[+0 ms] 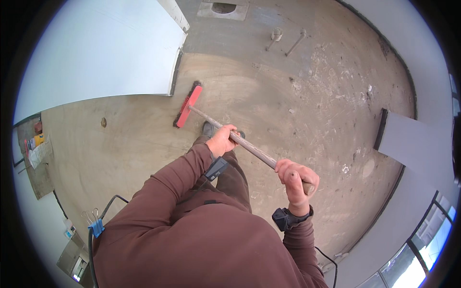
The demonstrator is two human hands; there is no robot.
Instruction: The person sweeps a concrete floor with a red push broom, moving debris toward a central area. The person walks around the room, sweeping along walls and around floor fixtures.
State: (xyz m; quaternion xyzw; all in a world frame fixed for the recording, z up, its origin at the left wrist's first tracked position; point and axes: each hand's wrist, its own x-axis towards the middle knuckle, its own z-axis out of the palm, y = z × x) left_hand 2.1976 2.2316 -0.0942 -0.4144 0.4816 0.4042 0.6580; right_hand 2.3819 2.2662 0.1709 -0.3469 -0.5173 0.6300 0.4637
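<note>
I hold a push broom by its wooden handle [256, 151], which slants from lower right to upper left. My right hand [297, 178] is wrapped round the handle's top end, the butt poking out below the fingers. Farther down the shaft, my left hand [224, 139] grips it in front of my legs. The red broom head [189, 106] with dark bristles [179, 117] rests on the bare concrete floor [137, 133], left of my shoe [207, 129]. Both of my wrists carry black strapped devices.
A white wall [108, 54] with a corner stands close beyond the broom head. Two pipe stubs [296, 42] rise from the floor ahead, near a squat-toilet-like opening [223, 8]. Debris and pale marks dot the floor at right, by a wall projection [405, 135]. Bags [39, 149] lie far left.
</note>
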